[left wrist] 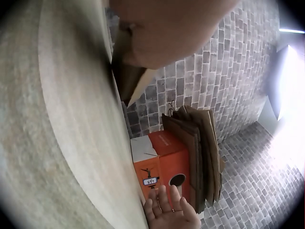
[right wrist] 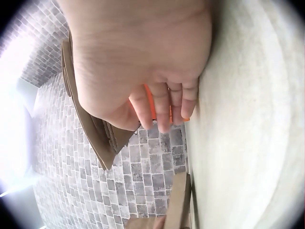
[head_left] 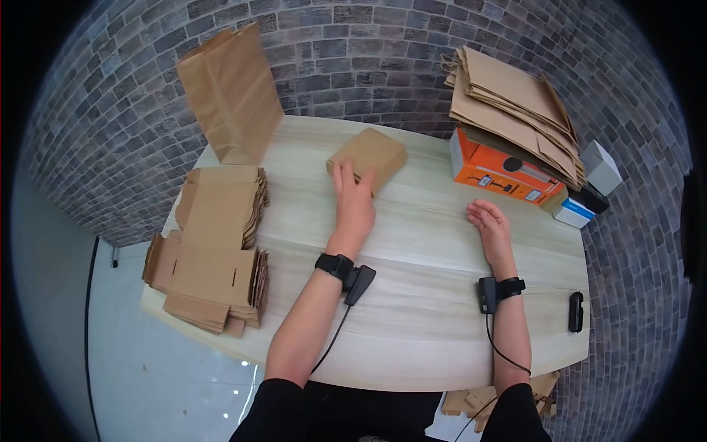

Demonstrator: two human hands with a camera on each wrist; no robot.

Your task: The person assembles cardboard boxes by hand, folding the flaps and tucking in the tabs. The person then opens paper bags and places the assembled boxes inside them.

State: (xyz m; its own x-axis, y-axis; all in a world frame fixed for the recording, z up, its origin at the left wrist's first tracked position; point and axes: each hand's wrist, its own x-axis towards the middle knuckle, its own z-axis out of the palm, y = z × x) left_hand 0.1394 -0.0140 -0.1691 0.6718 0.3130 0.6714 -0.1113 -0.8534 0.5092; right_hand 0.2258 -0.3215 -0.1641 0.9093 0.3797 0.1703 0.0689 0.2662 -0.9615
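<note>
Left hand (head_left: 354, 200) at frame centre, straight fingers slightly spread and laid against the closed cardboard box (head_left: 367, 158) at upper centre of the table (head_left: 427, 309), right hand (head_left: 489, 224) right of centre, fingers loosely curled, holding nothing, resting on wood

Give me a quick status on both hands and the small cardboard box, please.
Left hand flat, fingers on small cardboard box. Right hand resting loose on table, holding nothing. Orange box beside it, not in the way.
</note>
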